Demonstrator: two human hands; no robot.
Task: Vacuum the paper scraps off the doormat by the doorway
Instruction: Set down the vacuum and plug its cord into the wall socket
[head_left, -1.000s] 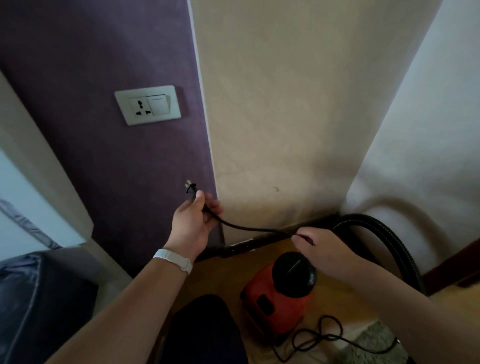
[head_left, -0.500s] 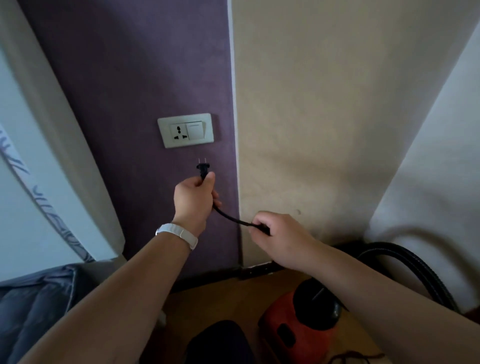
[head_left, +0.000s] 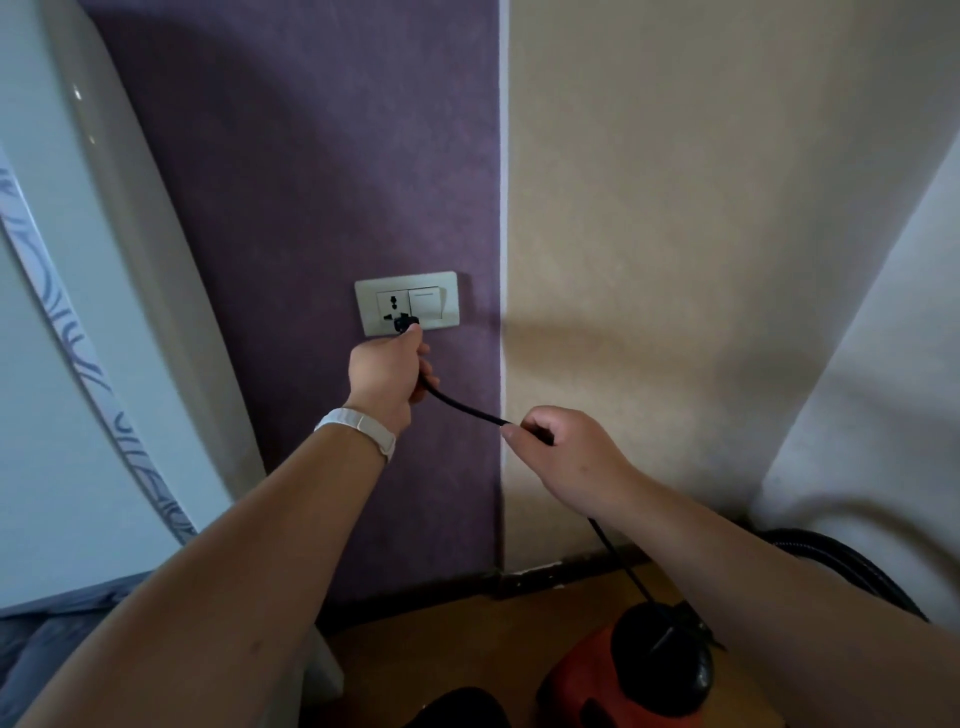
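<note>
Head view: the left hand (head_left: 387, 379) pinches the plug (head_left: 405, 325) against the socket (head_left: 392, 306), to power the vacuum (head_left: 623, 675) at 5 o'clock. The right hand (head_left: 566, 457) grips the cord (head_left: 467, 410), giving it slack. The doormat is out of view.

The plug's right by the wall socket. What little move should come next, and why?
Probably push the plug straight into the socket. The left hand holds it at the socket's lower holes; whether the pins are in I cannot tell. The right hand holds the cord behind it.
</note>
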